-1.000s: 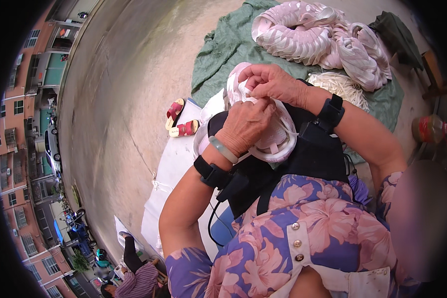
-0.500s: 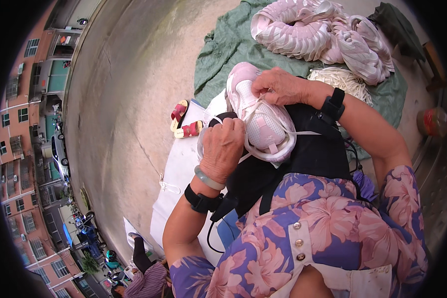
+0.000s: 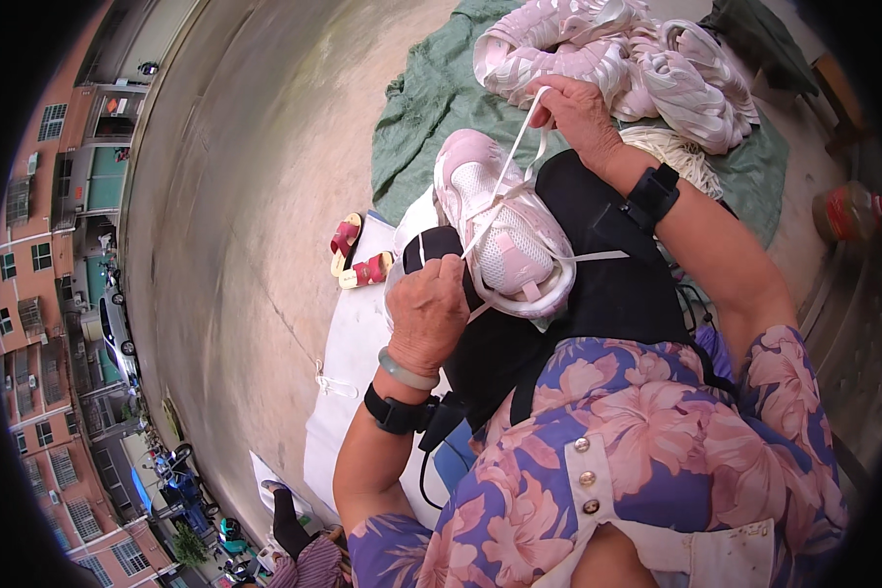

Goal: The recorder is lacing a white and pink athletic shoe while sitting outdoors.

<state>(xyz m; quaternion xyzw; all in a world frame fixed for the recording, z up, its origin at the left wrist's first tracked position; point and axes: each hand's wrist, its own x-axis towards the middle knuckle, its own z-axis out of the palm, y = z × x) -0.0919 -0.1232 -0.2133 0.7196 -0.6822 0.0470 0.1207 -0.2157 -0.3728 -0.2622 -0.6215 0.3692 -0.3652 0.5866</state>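
A pink and white sneaker (image 3: 504, 235) rests across my black-covered lap with its toe away from me. My right hand (image 3: 578, 113) is raised beyond the sneaker, fingers pinched on a white shoelace (image 3: 519, 147) that stretches taut back to the shoe. Beside the shoe's near left side, my left hand (image 3: 428, 309) is closed on another part of the lace. A short lace end sticks up above its fingers. Loose lace also runs out to the right over my black lap cover (image 3: 617, 304).
A heap of pink and white shoe uppers (image 3: 695, 83) and a bundle of cream laces (image 3: 671, 152) lie on a green cloth (image 3: 416, 147). Red sandals (image 3: 362, 271) sit at the left near a white sheet (image 3: 348, 412). A jar (image 3: 842, 211) stands far right. Another person's leg (image 3: 289, 524) shows lower left.
My right hand has moved away from the shoe, up and to the right, drawing the lace out long. My left hand has shifted slightly down and left, still gripping lace.
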